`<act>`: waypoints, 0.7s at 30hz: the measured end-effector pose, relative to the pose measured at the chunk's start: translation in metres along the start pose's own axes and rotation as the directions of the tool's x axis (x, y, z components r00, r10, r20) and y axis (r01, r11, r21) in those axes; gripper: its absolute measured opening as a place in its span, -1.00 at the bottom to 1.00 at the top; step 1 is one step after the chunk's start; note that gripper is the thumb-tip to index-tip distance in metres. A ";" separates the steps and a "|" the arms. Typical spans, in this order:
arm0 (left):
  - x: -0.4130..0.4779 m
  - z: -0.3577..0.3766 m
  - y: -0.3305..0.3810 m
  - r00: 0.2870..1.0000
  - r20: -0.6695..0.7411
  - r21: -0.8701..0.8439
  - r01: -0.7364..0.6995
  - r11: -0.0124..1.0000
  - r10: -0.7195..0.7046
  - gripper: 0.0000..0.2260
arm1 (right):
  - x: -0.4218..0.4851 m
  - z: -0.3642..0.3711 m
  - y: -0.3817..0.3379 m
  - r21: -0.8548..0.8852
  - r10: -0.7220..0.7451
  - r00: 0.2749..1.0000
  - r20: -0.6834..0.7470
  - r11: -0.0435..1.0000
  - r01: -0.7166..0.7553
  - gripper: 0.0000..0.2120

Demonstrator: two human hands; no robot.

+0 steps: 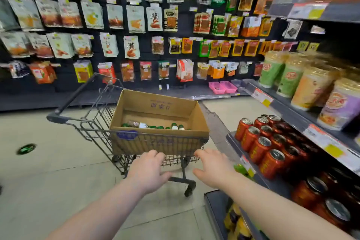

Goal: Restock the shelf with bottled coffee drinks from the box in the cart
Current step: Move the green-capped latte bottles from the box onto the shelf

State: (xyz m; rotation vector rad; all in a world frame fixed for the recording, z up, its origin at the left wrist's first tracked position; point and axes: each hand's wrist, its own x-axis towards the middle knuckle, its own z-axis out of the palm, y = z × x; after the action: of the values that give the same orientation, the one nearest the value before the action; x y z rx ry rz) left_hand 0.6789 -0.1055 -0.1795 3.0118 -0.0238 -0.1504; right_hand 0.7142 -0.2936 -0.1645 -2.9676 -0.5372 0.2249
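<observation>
Hands are stretching forward side by side, fingers loosely spread and gripping nothing. The left hand is perhaps brushing the near wire end of the cart, though blur is hiding any contact, and the right hand is hovering at its 3 o'clock. At 12 o'clock the cardboard box is sitting in the cart with green-capped coffee bottles along its near wall, while the shelf of red cans is running along at 3 o'clock.

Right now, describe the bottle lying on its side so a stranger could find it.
Find the cart in the aisle; a box sits in it. Green caps line its near wall, and at their left one bottle alone lies sideways.
</observation>
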 end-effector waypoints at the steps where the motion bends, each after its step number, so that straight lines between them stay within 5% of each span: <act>1: 0.014 -0.001 -0.002 1.000 0.007 -0.002 0.019 1.000 -0.019 -0.53 | 0.015 -0.001 0.005 0.000 -0.011 1.000 0.008 1.000 0.011 -0.55; 21: 0.195 0.023 -0.111 0.981 0.083 -0.072 0.184 0.980 -0.178 -0.49 | 0.253 0.012 0.012 0.008 -0.097 0.983 0.155 0.995 0.097 -0.51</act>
State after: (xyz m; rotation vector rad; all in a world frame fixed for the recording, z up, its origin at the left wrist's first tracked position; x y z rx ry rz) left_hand 0.8716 -0.0024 -0.2350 2.9233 0.2437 -0.2774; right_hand 0.9501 -0.2132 -0.2098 -2.9294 -0.6976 0.4485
